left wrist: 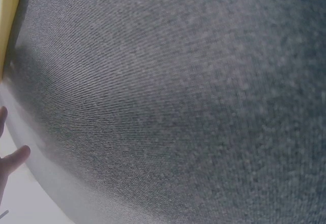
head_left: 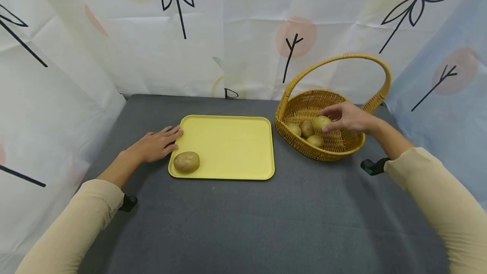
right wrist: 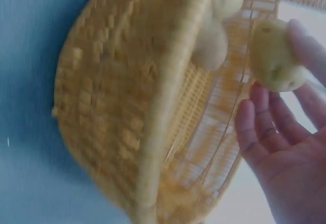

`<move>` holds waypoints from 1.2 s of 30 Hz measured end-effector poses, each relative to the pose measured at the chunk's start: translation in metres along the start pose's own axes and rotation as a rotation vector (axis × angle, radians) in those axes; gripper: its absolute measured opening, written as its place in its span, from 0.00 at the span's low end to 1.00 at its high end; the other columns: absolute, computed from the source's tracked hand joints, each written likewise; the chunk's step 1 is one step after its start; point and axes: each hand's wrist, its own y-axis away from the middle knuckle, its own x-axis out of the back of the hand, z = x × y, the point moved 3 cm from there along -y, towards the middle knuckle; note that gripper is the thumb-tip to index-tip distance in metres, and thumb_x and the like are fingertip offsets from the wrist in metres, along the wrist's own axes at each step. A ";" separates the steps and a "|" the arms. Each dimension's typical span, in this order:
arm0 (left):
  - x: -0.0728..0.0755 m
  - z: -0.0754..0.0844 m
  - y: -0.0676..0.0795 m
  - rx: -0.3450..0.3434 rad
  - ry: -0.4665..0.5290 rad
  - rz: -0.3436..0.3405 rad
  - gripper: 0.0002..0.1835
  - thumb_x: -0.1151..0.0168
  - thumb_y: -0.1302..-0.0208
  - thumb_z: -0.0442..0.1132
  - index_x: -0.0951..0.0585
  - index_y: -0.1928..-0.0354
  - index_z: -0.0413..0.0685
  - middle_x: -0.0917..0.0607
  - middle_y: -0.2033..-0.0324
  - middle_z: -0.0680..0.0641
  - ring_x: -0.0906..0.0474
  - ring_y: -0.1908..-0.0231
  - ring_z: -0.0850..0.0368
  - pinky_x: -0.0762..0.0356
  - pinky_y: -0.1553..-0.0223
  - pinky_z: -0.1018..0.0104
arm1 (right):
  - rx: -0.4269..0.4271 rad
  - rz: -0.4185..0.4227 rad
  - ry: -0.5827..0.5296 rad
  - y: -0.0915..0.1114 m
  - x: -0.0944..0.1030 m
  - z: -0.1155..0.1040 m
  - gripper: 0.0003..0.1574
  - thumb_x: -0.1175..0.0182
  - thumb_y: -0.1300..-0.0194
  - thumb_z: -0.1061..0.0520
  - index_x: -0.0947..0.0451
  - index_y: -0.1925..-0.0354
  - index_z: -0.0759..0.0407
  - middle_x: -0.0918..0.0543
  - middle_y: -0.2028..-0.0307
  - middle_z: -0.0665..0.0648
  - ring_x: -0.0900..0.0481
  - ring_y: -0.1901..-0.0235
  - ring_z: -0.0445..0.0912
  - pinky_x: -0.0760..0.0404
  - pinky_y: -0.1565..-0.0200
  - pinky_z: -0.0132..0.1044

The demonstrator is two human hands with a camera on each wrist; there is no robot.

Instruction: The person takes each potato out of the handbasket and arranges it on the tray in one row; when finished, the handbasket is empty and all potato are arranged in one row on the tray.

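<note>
My right hand (head_left: 348, 117) reaches over the wicker basket (head_left: 323, 155) and pinches a pale potato (head_left: 321, 123) between thumb and fingers. In the right wrist view the held potato (right wrist: 275, 56) shows small eyes and sits at the fingertips, above the basket's inside. Several other potatoes (head_left: 306, 129) lie in the left part of the basket. On the left, my left hand (head_left: 156, 145) has its fingers stretched out, fingertips right at the left rim of the yellow tray (head_left: 228, 147). One larger brown potato (head_left: 186, 162) rests in the tray's near left corner.
The basket's tall arched handle (head_left: 346, 57) rises over it from left to right. A dark grey cloth (head_left: 243, 219) covers the table. White printed curtains (head_left: 247, 33) stand behind the table and on the left, with a bluish one (head_left: 449, 96) at the right.
</note>
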 end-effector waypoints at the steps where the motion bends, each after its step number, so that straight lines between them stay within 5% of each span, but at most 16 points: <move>1: 0.000 -0.001 0.000 0.000 0.000 -0.001 0.33 0.55 0.20 0.52 0.46 0.21 0.46 0.49 0.23 0.41 0.53 0.25 0.35 0.52 0.35 0.28 | 0.014 0.009 -0.026 0.000 -0.002 -0.004 0.34 0.30 0.36 0.60 0.27 0.36 0.71 0.21 0.43 0.68 0.21 0.46 0.57 0.20 0.49 0.43; 5: -0.001 -0.001 0.000 0.001 0.014 0.004 0.33 0.55 0.20 0.52 0.45 0.22 0.47 0.49 0.22 0.41 0.53 0.25 0.35 0.52 0.35 0.28 | 0.080 0.009 -0.099 -0.004 -0.015 -0.023 0.32 0.29 0.38 0.60 0.25 0.38 0.70 0.18 0.47 0.65 0.18 0.52 0.54 0.19 0.55 0.33; 15: -0.003 -0.002 -0.001 0.007 0.007 0.005 0.33 0.54 0.20 0.51 0.45 0.21 0.47 0.49 0.22 0.42 0.53 0.25 0.36 0.52 0.35 0.28 | 0.215 -0.046 -0.214 -0.036 -0.067 -0.070 0.33 0.25 0.44 0.61 0.21 0.41 0.66 0.17 0.50 0.61 0.18 0.55 0.55 0.18 0.51 0.41; 22: -0.003 -0.003 -0.001 0.000 -0.013 0.004 0.32 0.55 0.20 0.51 0.45 0.21 0.47 0.49 0.22 0.41 0.53 0.25 0.36 0.51 0.35 0.29 | 0.305 -0.079 -0.255 -0.070 -0.129 -0.098 0.33 0.25 0.44 0.63 0.23 0.42 0.72 0.18 0.46 0.64 0.17 0.54 0.54 0.19 0.51 0.47; 29: -0.004 -0.005 -0.001 0.002 -0.012 0.004 0.33 0.56 0.20 0.53 0.46 0.21 0.49 0.50 0.22 0.42 0.54 0.25 0.36 0.51 0.35 0.28 | 0.300 -0.158 -0.276 -0.097 -0.190 -0.119 0.32 0.26 0.42 0.61 0.23 0.41 0.69 0.18 0.48 0.61 0.17 0.55 0.52 0.20 0.50 0.40; 36: -0.004 -0.004 -0.002 -0.001 -0.015 0.008 0.33 0.55 0.20 0.52 0.46 0.21 0.48 0.49 0.22 0.42 0.53 0.25 0.36 0.51 0.36 0.28 | 0.303 -0.150 -0.291 -0.112 -0.221 -0.135 0.32 0.26 0.42 0.60 0.23 0.41 0.68 0.19 0.47 0.61 0.18 0.54 0.50 0.21 0.50 0.35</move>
